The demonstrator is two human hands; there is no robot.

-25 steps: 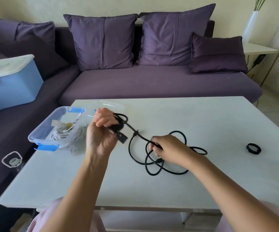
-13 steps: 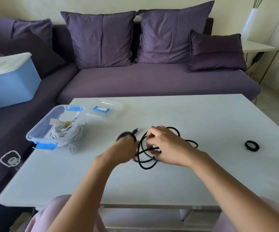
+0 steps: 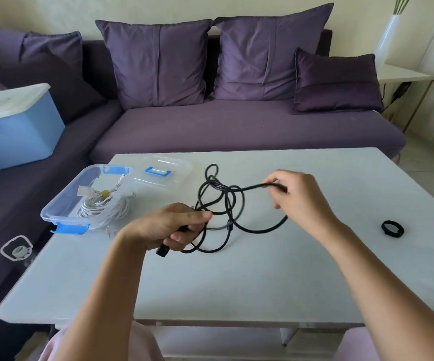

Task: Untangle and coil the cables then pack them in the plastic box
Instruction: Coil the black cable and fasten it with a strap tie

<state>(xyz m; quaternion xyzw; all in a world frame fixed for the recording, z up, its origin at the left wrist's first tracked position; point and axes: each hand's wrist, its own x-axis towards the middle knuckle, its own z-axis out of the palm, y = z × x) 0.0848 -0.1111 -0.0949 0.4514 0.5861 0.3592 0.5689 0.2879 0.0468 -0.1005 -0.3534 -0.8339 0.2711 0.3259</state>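
Black cable (image 3: 233,204) lies in a loose tangle of loops near the middle of the white worktop (image 3: 236,282), partly lifted between your hands. Your left hand (image 3: 169,225) is curled round several strands at the near side of the tangle, and a black plug (image 3: 162,251) sticks out below the fist. Your right hand (image 3: 299,199) pinches a single strand, raised toward the right. The clear plastic box (image 3: 54,212) with blue clips sits at the far left corner and holds a bundled white cable (image 3: 104,207). Its clear lid (image 3: 164,173) lies just beside it at the far edge. A small black band (image 3: 392,228) rests near the right edge.
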